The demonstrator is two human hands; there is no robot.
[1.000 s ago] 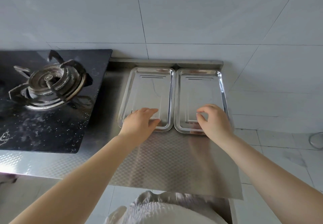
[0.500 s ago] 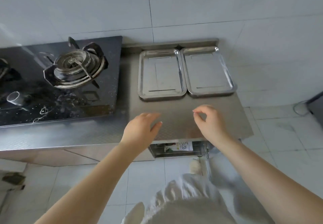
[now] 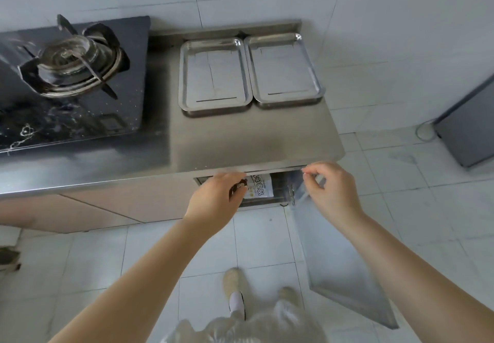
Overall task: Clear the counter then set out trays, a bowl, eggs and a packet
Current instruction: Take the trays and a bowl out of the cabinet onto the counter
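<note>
Head view, operator log.

**Q:** Report the state of both hands.

**A:** I read the left hand (image 3: pixel 217 199) reaching into the open cabinet under the counter (image 3: pixel 256 142). Its fingers (image 3: pixel 238 182) curl downward at the left edge of the white packet (image 3: pixel 260 189). Something dark sits under those fingertips; I cannot tell whether they are clamped on the packet or only touching it. The right hand (image 3: pixel 332 191) hangs in front of the cabinet opening with its fingers loosely curled, thumb and forefinger close together. It holds nothing I can make out.

**Q:** Locate the task items relative to the fingers.

**A:** The packet stands inside the cabinet, just right of the left fingertips and left of the right fingertips. The left tray (image 3: pixel 215 74) and the right tray (image 3: pixel 283 68) lie flat on the counter, side by side with rims touching, well beyond both sets of fingers, against the wall. Both trays are bare metal inside.

**Q:** Surroundings?

**A:** The cabinet door (image 3: pixel 339 262) is swung open, directly below the right fingers. The gas hob (image 3: pixel 72 80) lies far left of the left fingers. A grey appliance (image 3: pixel 470 123) stands on the tiled floor, far right of the right fingers. My feet show at the lower edge, one shoe (image 3: pixel 232 282) below the left forearm.
</note>
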